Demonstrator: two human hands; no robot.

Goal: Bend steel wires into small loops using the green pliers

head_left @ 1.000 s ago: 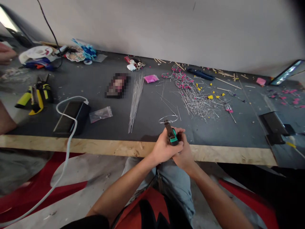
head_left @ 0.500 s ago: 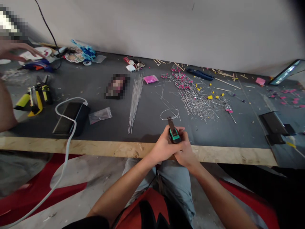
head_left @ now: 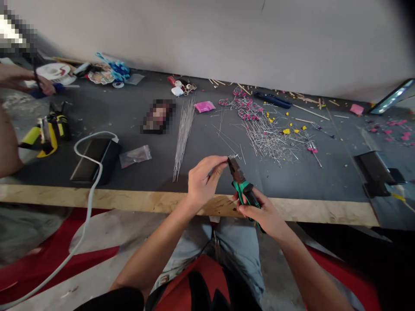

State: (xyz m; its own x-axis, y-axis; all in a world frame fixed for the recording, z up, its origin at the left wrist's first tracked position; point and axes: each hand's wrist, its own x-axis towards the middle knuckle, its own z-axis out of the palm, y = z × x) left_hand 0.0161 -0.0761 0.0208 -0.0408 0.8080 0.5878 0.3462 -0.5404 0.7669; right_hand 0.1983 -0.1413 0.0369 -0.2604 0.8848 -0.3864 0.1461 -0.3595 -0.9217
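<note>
In my right hand (head_left: 264,214) is a pair of green and black pliers (head_left: 247,190), its dark jaws pointing up and to the left. My left hand (head_left: 204,179) is beside the jaws, thumb and forefinger pinched on a thin metal wire (head_left: 236,156) with a twisted, curled end. The jaw tips touch or nearly touch this wire; whether they grip it I cannot tell. Left of my left hand lies a long bundle of straight wires (head_left: 184,138). To the right spreads a tangled pile of wire pieces (head_left: 272,138), some with pink and yellow bits.
At far left a co-worker's hand (head_left: 24,81) reaches over the table (head_left: 162,168). Yellow and black hand tools (head_left: 47,134), a power bank (head_left: 94,160) with a white cable and a plastic bag (head_left: 136,156) lie on the left. A pink packet (head_left: 205,106) and a blue cutter (head_left: 272,100) lie farther back.
My left hand has come off the pliers and moved left to pinch the wire. My right hand has lowered rightward, tilting the pliers. The round wire loop no longer shows.
</note>
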